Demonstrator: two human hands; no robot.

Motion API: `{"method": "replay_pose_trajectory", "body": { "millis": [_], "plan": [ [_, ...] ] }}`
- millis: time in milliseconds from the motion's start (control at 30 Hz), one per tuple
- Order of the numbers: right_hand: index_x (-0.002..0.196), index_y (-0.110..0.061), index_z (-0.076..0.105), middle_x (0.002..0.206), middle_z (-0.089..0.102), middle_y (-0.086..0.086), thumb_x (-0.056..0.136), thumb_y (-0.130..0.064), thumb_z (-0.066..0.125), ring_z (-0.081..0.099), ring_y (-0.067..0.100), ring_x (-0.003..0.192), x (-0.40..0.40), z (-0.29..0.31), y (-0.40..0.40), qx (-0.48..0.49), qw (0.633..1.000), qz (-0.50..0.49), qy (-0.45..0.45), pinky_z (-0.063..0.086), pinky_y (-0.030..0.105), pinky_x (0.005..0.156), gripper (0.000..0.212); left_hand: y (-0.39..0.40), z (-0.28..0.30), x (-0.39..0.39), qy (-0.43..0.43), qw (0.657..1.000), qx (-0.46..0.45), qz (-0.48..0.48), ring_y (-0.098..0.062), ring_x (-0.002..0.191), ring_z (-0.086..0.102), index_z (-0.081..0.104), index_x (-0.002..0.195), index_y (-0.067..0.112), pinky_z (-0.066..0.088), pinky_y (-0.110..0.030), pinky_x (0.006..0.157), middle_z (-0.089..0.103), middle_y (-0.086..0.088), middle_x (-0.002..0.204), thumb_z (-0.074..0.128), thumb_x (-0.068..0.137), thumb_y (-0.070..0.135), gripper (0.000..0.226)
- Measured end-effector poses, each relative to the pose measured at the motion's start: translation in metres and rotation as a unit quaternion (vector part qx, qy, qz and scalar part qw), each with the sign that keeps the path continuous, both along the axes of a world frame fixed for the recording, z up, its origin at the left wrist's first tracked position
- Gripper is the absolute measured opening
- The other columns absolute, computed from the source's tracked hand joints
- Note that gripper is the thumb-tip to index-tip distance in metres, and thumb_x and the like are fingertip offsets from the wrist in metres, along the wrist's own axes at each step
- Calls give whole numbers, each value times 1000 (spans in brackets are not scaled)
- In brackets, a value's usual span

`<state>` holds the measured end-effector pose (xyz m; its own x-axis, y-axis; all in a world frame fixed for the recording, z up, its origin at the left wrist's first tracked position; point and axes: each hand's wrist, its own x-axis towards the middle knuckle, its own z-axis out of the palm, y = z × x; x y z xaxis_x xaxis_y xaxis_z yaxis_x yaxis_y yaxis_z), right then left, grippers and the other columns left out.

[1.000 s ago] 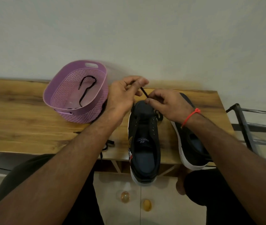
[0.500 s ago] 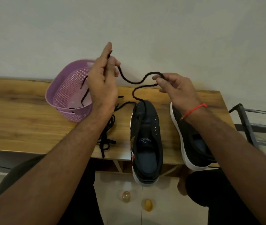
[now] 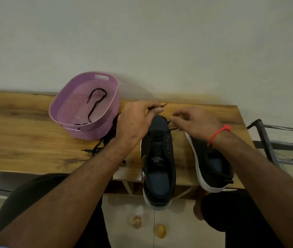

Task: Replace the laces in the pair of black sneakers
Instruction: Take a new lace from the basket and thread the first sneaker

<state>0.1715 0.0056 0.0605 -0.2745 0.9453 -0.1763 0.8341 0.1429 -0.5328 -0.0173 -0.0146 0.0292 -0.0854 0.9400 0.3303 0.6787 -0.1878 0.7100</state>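
Sneaker (image 3: 158, 158) sits toe-away at table (image 3: 26, 140) edge, heel overhanging toward me, eyelets within reach. Left hand (image 3: 135, 122) pinches lace (image 3: 163, 105) end above toe; right hand (image 3: 194, 122) pinches other strand beside toe, I judge for evening both ends. Second sneaker (image 3: 212, 161) waits right. Spare lace lies in basket (image 3: 67, 108).
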Motion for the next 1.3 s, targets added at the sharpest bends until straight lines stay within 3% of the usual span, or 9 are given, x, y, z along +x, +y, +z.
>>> {"method": "replay_pose_trajectory", "body": {
  "millis": [67,167,267,333,433,533,600,767,1300],
  "plan": [
    [127,-20,65,116,69,-1,94,-54,56,64,17,107,-2,-6,-15,-20,998,16,-56,46,22,83,48,-1,-8,4,50,998,-45,-4,0,84,67,74,115,37,60,-36,76,73,20,84,66,95,42,22],
    [129,-17,61,117,66,3,91,-57,60,61,19,107,-8,-22,-34,-76,995,18,-55,48,26,84,55,-2,-16,7,99,990,-103,-1,-4,88,67,74,111,38,60,-36,79,74,17,91,66,95,44,19],
    [115,-20,64,106,66,0,90,-51,65,57,13,87,-17,-33,-34,-116,993,10,-24,45,22,67,40,-2,-22,7,151,979,-138,-10,-12,105,62,75,105,38,56,-41,89,70,12,111,68,91,46,17],
    [109,-20,66,100,67,1,88,-47,64,59,14,83,-17,-34,-29,-123,992,-9,-17,47,25,66,34,-3,-25,8,174,972,-157,-19,-16,117,54,75,101,39,50,-48,97,61,9,124,69,90,46,14],
    [108,-19,71,99,70,2,91,-39,60,67,18,89,-9,-35,-19,-165,984,-41,44,58,35,79,29,-4,-29,9,191,963,-187,-30,-20,128,44,76,103,39,44,-52,104,51,6,137,70,90,47,16],
    [109,-14,72,101,71,5,98,-18,53,67,16,91,-1,-33,-19,-216,964,-78,131,58,25,69,22,-6,-30,12,199,958,-204,-35,-22,134,35,75,106,42,36,-51,109,44,7,146,70,89,48,18],
    [108,-12,72,101,72,7,99,-12,50,67,17,93,3,-33,-21,-234,953,-93,166,56,23,67,23,-7,-31,16,196,956,-213,-35,-23,135,32,74,106,44,32,-50,109,41,8,148,70,89,50,18],
    [101,-11,75,103,74,11,97,-10,50,70,22,101,6,-37,-18,-261,940,-94,200,57,44,92,25,-7,-34,27,216,949,-227,-39,-24,136,28,74,108,45,26,-48,106,36,10,153,68,89,53,22],
    [108,-7,71,105,73,7,102,-17,50,70,17,94,5,-37,-19,-288,919,-106,248,59,42,90,24,-8,-35,30,184,954,-234,-32,-23,135,28,72,110,46,27,-47,104,40,13,149,68,90,52,22]
  ]
}}
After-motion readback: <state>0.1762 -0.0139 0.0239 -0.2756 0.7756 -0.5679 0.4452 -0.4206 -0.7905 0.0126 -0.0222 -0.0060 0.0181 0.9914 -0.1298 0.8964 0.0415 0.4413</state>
